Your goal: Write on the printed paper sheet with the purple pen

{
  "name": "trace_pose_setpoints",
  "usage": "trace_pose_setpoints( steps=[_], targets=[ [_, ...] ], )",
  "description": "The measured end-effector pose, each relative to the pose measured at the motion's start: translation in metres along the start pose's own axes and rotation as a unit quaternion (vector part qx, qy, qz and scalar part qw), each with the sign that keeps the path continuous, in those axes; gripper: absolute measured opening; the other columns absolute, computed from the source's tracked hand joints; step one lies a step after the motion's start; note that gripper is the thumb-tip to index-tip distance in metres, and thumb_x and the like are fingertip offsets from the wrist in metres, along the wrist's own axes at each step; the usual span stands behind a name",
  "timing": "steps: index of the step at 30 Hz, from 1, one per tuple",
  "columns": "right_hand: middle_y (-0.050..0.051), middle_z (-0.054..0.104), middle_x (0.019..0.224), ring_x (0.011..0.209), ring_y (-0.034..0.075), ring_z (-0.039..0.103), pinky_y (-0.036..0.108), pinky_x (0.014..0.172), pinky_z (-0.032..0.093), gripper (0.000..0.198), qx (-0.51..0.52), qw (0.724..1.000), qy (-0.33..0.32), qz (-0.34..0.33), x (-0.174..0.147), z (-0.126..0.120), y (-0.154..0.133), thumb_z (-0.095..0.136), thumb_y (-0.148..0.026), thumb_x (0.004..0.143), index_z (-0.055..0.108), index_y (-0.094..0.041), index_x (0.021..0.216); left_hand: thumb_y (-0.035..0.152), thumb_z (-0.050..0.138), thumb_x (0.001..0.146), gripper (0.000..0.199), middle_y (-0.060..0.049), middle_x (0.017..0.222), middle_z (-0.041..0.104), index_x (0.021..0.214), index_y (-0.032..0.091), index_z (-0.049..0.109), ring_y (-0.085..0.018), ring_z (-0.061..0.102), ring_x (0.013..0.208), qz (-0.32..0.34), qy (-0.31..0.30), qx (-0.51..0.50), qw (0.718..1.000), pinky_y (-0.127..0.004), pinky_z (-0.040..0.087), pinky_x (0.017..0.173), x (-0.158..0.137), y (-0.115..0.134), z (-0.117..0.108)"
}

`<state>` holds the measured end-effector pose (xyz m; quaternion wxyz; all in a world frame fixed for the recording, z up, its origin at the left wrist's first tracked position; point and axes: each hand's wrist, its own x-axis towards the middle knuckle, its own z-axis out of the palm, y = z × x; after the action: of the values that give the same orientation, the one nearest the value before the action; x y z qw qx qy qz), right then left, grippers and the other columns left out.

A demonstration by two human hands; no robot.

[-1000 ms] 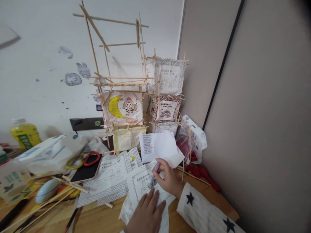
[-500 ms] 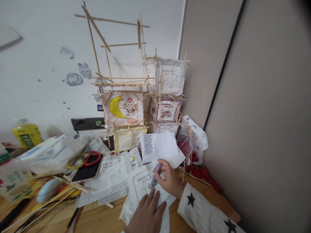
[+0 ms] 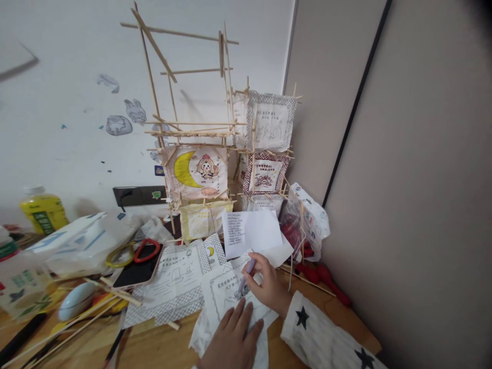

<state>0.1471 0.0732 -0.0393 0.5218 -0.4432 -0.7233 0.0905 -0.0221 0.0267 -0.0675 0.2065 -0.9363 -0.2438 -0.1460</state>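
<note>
My right hand (image 3: 267, 284) is closed around a purple pen (image 3: 249, 267), its tip down on a small dark drawing on a white sheet (image 3: 217, 302). That sheet carries handwritten characters and a wavy drawn border. My left hand (image 3: 236, 330) lies flat with fingers spread on the lower part of the same sheet, just below the pen tip. To the left rests another sheet (image 3: 177, 279) with boat sketches and a cross-hatched border. Behind my right hand a handwritten page (image 3: 253, 233) leans against a stick frame.
A tall wooden-stick frame (image 3: 196, 134) with decorated paper panels stands at the back. Left lie scissors (image 3: 147, 251), a phone (image 3: 136, 271), loose sticks (image 3: 121, 291), a computer mouse (image 3: 77, 301) and a yellow bottle (image 3: 43, 211). A plastic bag (image 3: 311, 220) sits at right.
Hardly anything differs: both hands and the pen keep almost the same place on the sheet. The view has shifted very slightly.
</note>
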Motion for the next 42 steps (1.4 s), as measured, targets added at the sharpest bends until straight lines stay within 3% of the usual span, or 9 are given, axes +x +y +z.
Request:
trace_pose_setpoints(
  steps=[42],
  targets=[
    [0.006, 0.067, 0.089, 0.078, 0.017, 0.066, 0.03, 0.074, 0.054, 0.044, 0.038, 0.999, -0.01, 0.004, -0.0002, 0.0012, -0.0039, 0.056, -0.018, 0.083, 0.041, -0.021, 0.125, 0.008, 0.053, 0.071, 0.054, -0.012, 0.125, 0.054, 0.123, 0.022, 0.049, -0.03, 0.05, 0.113, 0.022, 0.031, 0.024, 0.999, -0.039, 0.047, 0.085, -0.0002, -0.0011, 0.0004]
  ],
)
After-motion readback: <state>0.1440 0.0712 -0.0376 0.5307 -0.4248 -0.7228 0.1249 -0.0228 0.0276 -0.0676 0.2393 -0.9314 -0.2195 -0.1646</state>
